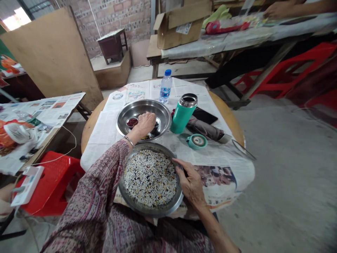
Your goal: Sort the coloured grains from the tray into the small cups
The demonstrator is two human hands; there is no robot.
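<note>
In front of me is a wide metal basin (123, 196) holding a spread of white grains (150, 177) mixed with black, yellow and a few reddish ones. My right hand (193, 184) grips its right rim, thumb over the edge. Beyond it stands a larger shiny steel basin (164, 116). My left hand (146, 124) reaches inside that one, fingers drawn together and pointing down; what they hold, if anything, is hidden. Beside that hand sits a small cup of dark red beans (132, 122). Some dark and yellow bits show under the hand.
The round table (238, 135) is covered with newspaper. On it stand a water bottle (165, 86), a green thermos (184, 114), its lid (197, 141), a folded umbrella (206, 130) and a dark phone (205, 115). A red stool (50, 189) is at left; another person's hand (279, 9) shows at the back right.
</note>
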